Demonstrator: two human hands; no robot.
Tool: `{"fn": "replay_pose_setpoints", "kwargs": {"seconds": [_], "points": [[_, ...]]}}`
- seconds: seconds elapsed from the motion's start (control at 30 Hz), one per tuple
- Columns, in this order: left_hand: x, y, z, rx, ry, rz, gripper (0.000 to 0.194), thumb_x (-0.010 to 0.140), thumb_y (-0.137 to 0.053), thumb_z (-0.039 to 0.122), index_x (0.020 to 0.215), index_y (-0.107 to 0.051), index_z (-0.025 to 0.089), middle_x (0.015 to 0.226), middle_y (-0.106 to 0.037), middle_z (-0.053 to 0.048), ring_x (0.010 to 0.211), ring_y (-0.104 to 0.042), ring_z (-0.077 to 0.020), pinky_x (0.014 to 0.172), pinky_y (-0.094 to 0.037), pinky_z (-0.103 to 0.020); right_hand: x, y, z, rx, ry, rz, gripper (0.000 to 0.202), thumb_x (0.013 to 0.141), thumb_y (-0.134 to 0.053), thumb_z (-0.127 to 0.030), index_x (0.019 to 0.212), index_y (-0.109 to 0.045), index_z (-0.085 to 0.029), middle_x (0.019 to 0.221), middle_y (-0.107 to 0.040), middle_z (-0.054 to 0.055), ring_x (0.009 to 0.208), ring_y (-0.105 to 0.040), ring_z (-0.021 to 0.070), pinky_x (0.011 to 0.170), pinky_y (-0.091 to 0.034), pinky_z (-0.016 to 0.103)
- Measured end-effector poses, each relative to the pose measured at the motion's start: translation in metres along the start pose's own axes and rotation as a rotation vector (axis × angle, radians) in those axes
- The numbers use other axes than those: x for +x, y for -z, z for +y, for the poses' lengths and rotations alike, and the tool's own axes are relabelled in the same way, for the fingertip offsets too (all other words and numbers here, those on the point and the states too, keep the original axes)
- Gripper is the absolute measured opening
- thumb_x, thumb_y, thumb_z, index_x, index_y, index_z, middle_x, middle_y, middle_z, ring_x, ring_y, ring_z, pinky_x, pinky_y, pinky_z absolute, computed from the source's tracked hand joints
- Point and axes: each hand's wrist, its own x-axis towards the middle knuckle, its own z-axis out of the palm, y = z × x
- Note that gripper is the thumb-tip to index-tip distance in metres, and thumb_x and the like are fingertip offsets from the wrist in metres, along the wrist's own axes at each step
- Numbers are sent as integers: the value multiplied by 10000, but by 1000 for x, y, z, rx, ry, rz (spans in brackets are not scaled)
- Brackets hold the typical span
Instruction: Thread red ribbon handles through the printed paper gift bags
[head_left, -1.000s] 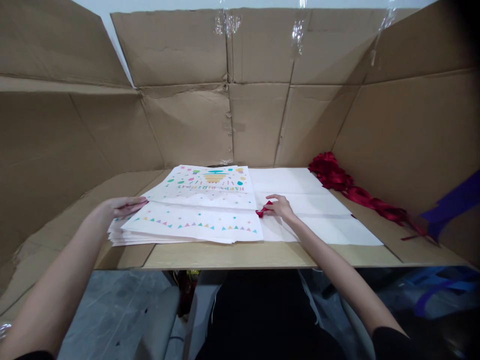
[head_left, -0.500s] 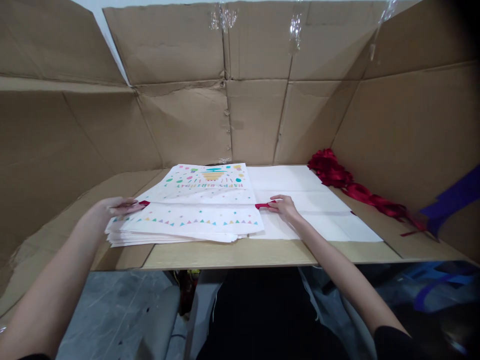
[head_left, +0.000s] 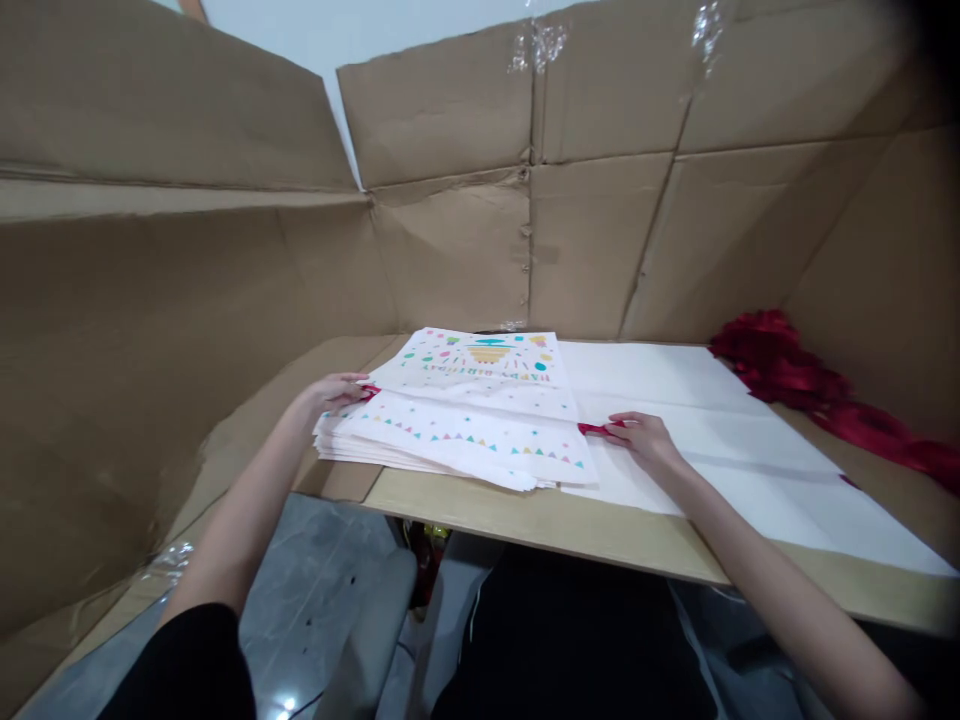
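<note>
A stack of white sheets printed with "HAPPY BIRTHDAY", a cake and small flags lies upside down to my view. Red ribbon sticks out past the right edge of the top sheet, and its other end shows at the left edge. At that left edge, my left hand pinches the ribbon end. The right end is held between the fingers of my right hand, over plain white sheets. A crease runs across the printed sheet between both hands.
Cardboard walls stand behind and at both sides of the table. A heap of red ribbon lies at the back right and trails right. A grey tiled floor shows below.
The view has turned left, so the sheets and both hands appear farther right. Both hands keep hold of the ribbon ends, in about the same place on the sheet.
</note>
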Motion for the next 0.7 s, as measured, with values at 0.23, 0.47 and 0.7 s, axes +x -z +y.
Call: {"fn": "replay_pose_setpoints", "kwargs": {"seconds": [0.23,0.47,0.7], "points": [[-11,-2,3,160,-65,-28,385,548,-688,9,903,-650,154,822,-684,-49,738,-646,-168,740,-509,-290,4,1,2,-64,-47,19,181,689,-619,51,733,-611,-125,664,-647,49,654,-686,144,610,-582,156],[-10,7,-1,364,-168,-124,258,578,-717,135,835,-724,154,796,-700,-53,699,-614,-153,710,-486,-273,23,10,17,-104,-31,-1,188,648,-669,18,722,-627,-149,662,-665,47,703,-699,190,641,-601,208],[-12,7,0,721,-439,-51,170,611,-700,256,764,-754,203,875,-722,-47,838,-634,-201,761,-467,-279,16,9,13,-94,-25,-2,193,671,-621,46,703,-636,-143,660,-664,42,694,-701,169,632,-585,165]]}}
